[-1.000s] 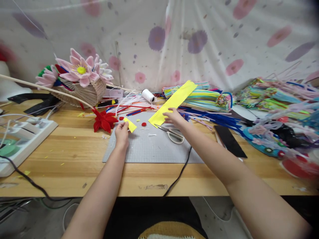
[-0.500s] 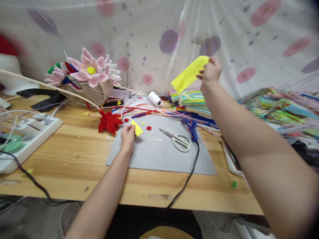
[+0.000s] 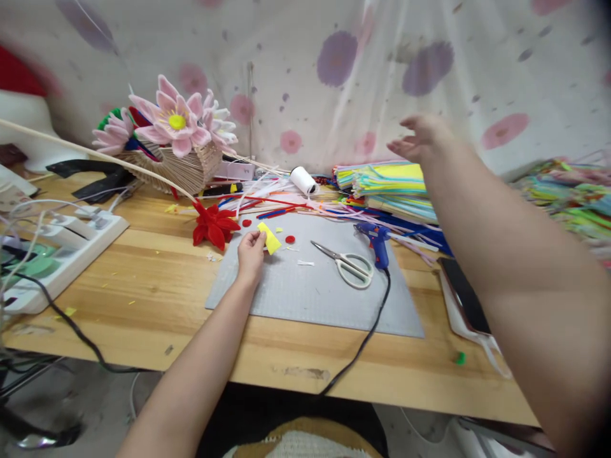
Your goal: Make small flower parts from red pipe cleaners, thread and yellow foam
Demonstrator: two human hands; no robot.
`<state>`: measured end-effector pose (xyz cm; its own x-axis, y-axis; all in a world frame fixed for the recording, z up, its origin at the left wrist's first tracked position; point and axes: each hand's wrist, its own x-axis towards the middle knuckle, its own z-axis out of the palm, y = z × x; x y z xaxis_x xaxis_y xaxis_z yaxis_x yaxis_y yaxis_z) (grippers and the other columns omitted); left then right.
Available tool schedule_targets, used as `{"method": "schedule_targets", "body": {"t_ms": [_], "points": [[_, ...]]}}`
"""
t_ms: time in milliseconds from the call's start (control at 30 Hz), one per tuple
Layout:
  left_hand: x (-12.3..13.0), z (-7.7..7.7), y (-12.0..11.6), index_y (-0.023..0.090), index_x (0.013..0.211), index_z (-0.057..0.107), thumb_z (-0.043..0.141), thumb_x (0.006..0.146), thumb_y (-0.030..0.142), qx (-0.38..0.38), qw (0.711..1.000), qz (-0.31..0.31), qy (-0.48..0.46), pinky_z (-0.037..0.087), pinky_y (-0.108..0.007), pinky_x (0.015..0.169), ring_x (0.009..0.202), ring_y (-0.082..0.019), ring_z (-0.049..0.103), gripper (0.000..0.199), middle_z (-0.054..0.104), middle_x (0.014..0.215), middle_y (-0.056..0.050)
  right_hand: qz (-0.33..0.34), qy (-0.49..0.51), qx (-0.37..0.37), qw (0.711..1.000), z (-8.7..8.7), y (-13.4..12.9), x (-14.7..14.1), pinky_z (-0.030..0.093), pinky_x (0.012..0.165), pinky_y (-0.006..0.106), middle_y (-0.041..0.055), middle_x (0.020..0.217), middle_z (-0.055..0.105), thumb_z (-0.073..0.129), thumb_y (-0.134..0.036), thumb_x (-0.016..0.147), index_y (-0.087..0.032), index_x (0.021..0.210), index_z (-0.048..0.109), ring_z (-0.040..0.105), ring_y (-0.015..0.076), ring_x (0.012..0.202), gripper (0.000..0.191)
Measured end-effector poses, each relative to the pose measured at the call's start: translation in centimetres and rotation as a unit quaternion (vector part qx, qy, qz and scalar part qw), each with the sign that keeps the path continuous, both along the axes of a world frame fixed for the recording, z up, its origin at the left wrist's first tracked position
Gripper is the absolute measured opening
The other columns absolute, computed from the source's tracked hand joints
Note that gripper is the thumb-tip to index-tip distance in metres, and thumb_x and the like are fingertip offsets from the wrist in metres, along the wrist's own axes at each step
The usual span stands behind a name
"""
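Note:
My left hand pinches a small yellow strip of felt or paper above the grey mat. The red fuzzy flower lies just left of it, and small red discs rest near the strip. Raised at the back right, my right hand has its fingers apart with nothing visible in them. Beneath it is a bundle of pastel pipe cleaners with yellow on top. Scissors and a blue glue gun lie on the mat's right side.
Pink fuzzy flowers stand in a woven stick holder at the back left. A white power strip with cables sits on the left. A white thread spool lies behind the mat, and a dark phone lies at the right.
The larger yellow sheet has left my right hand, whose fingers have opened. My left hand keeps its small yellow strip. The whole view has shifted slightly.

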<state>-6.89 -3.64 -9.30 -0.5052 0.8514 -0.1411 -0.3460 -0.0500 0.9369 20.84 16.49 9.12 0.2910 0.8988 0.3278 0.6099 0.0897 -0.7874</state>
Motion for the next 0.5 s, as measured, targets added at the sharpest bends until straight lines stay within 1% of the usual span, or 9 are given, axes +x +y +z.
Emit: {"method": "schedule_targets", "body": {"t_ms": [33,67,100,133,233,300,367,433,500], "points": [[0.1,0.0,-0.1,0.016,0.070,0.053,0.063,0.064,0.027,0.002,1.000,0.000,0.001,0.043,-0.019,0.049,0.059,-0.010,0.054,0.016,0.057,0.069,0.001,0.073,0.090,-0.059,0.992,-0.2,-1.7,-2.1,0.040,0.056,0.021,0.0234,0.109,0.051,0.037,-0.013,0.087,0.005,0.101,0.050,0.058,0.0051,0.074,0.027],[0.1,0.1,-0.1,0.016,0.070,0.053,0.064,0.064,0.027,0.005,1.000,-0.002,0.002,0.043,-0.020,0.050,0.059,-0.010,0.054,0.016,0.057,0.069,0.001,0.144,0.140,-0.079,0.976,-0.7,-3.6,-4.4,0.042,0.060,0.022,0.0191,0.108,0.052,0.039,-0.015,0.087,0.002,0.106,0.049,0.058,0.0059,0.075,0.027],[0.2,0.1,-0.2,0.016,0.069,0.053,0.064,0.063,0.027,0.009,1.000,-0.004,0.002,0.044,-0.020,0.050,0.059,-0.010,0.054,0.016,0.057,0.069,0.002,0.214,0.148,-0.081,0.962,-1.7,-5.8,-6.6,0.044,0.063,0.022,0.0136,0.104,0.055,0.044,-0.015,0.085,-0.003,0.107,0.049,0.058,0.0065,0.075,0.026],[0.3,0.2,-0.3,0.017,0.069,0.053,0.064,0.062,0.026,0.015,1.000,-0.008,0.000,0.044,-0.020,0.051,0.060,-0.009,0.054,0.016,0.056,0.068,0.002,0.270,0.130,-0.090,0.950,-3.0,-8.0,-8.7,0.046,0.064,0.024,0.0094,0.098,0.056,0.050,-0.015,0.081,-0.007,0.106,0.050,0.059,0.0079,0.073,0.026],[0.6,0.2,-0.7,0.017,0.069,0.053,0.066,0.060,0.027,0.036,0.999,-0.027,-0.016,0.044,-0.020,0.054,0.063,-0.010,0.054,0.018,0.057,0.069,0.002,0.370,0.067,-0.148,0.915,-8.7,-14.0,-13.3,0.048,0.065,0.024,0.0038,0.088,0.058,0.068,-0.022,0.068,-0.014,0.096,0.052,0.057,0.0102,0.073,0.034],[0.8,0.1,-0.9,0.017,0.068,0.054,0.066,0.060,0.028,0.049,0.998,-0.038,-0.032,0.044,-0.019,0.058,0.064,-0.009,0.055,0.018,0.058,0.070,0.002,0.398,0.067,-0.167,0.900,-12.7,-16.6,-14.9,0.048,0.067,0.024,0.0020,0.087,0.057,0.072,-0.023,0.062,-0.017,0.096,0.050,0.056,0.0101,0.076,0.041],[1.1,0.0,-0.9,0.017,0.067,0.055,0.067,0.060,0.027,0.058,0.997,-0.045,-0.038,0.043,-0.019,0.062,0.064,-0.008,0.055,0.018,0.058,0.069,0.003,0.389,0.138,-0.178,0.893,-15.4,-17.9,-15.5,0.048,0.068,0.023,-0.0008,0.083,0.057,0.071,-0.022,0.063,-0.019,0.098,0.047,0.056,0.0085,0.073,0.042],[1.2,-0.1,-0.9,0.017,0.066,0.056,0.067,0.059,0.028,0.062,0.996,-0.053,-0.031,0.043,-0.020,0.065,0.063,-0.008,0.054,0.018,0.058,0.067,0.002,0.355,0.237,-0.202,0.882,-16.7,-18.4,-15.5,0.048,0.064,0.022,-0.0045,0.072,0.055,0.066,-0.017,0.068,-0.019,0.096,0.045,0.055,0.0068,0.065,0.035],[1.1,-0.2,-0.8,0.016,0.067,0.058,0.065,0.063,0.032,0.062,0.995,-0.070,-0.023,0.043,-0.021,0.066,0.063,-0.008,0.055,0.018,0.059,0.068,0.001,0.315,0.333,-0.228,0.859,-16.8,-18.4,-15.1,0.047,0.059,0.019,-0.0059,0.067,0.054,0.062,-0.012,0.070,-0.019,0.093,0.045,0.054,0.0059,0.060,0.029]]}}
